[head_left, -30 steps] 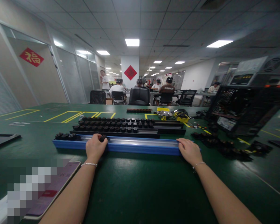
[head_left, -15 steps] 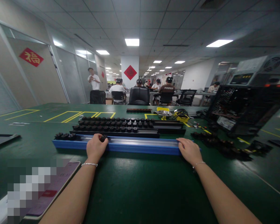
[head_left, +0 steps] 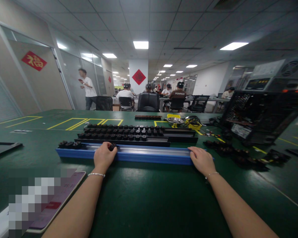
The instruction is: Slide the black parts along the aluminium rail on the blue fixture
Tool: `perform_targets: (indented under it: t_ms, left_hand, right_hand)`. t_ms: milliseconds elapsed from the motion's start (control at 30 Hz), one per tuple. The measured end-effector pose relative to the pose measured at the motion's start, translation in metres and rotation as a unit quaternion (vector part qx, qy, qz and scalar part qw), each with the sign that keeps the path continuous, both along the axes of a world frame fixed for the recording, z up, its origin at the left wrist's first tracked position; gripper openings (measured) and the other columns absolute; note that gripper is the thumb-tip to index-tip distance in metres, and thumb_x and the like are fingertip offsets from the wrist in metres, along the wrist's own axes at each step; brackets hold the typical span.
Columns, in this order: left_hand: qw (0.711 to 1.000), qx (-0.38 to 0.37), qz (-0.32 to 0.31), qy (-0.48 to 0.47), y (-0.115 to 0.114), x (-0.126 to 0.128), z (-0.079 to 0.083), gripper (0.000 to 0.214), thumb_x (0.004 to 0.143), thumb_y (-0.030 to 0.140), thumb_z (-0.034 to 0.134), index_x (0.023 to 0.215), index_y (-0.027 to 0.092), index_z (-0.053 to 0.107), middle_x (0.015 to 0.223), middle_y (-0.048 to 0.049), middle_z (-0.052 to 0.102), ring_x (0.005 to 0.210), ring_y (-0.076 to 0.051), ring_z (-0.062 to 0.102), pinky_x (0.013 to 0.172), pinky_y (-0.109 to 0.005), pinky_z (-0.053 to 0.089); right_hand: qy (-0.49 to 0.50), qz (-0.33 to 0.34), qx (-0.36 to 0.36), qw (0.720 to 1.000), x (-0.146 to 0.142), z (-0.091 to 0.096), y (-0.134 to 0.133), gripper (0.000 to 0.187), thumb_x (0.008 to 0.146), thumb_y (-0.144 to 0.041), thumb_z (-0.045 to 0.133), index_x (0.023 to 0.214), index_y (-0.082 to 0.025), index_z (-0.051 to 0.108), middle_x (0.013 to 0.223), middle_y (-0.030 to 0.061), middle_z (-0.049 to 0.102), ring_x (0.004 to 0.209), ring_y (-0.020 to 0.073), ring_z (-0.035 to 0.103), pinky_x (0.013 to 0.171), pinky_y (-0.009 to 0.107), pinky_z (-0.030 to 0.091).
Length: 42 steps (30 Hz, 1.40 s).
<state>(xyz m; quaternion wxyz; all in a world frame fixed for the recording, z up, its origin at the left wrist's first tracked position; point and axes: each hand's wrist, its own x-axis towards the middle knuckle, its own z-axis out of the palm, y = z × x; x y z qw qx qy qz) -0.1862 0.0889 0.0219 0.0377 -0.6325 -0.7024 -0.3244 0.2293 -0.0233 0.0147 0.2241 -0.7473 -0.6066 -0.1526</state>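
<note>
A long blue rail (head_left: 154, 157) with a shiny metal channel lies across the table before me. My left hand (head_left: 103, 158) is closed around a small black round module (head_left: 113, 146) at the rail's left-centre; its lower part is hidden by my fingers. At the rail's right end, my right hand (head_left: 200, 160) grips the edge with its fingers over the top. Several black modules (head_left: 70, 144) sit in the left end of the channel. Just behind are black rails (head_left: 157, 143) carrying rows of black modules (head_left: 109, 136), with a few silvery ones (head_left: 140, 133) among them.
Loose black parts (head_left: 228, 148) are heaped at the right, by an open computer case (head_left: 258, 115). A metal bowl (head_left: 175, 120) stands farther back. A phone (head_left: 57, 205) lies at the near left, and a dark tray (head_left: 3, 149) at the left edge. People sit beyond the table.
My left hand has slid slightly to the right along the blue rail with the black module. My right hand stays put. A standing person in the background has moved left.
</note>
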Motion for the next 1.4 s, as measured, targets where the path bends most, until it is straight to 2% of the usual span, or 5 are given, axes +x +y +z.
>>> perform_targets:
  t_ms: [1400]
  left_hand:
    - [0.999, 0.002, -0.035, 0.003, -0.0025, 0.0071, -0.0002, 0.028, 0.075, 0.047, 0.048, 0.089, 0.022, 0.053, 0.089, -0.0045, 0.067, 0.085, -0.023, 0.063, 0.069, -0.031, 0.044]
  right_hand:
    - [-0.010, -0.001, -0.001, 1.000, -0.0008, 0.0005, -0.0001, 0.040, 0.086, -0.030, 0.032, 0.106, -0.021, 0.065, 0.114, 0.0046, 0.064, 0.108, 0.0208, 0.055, 0.089, 0.037, 0.041]
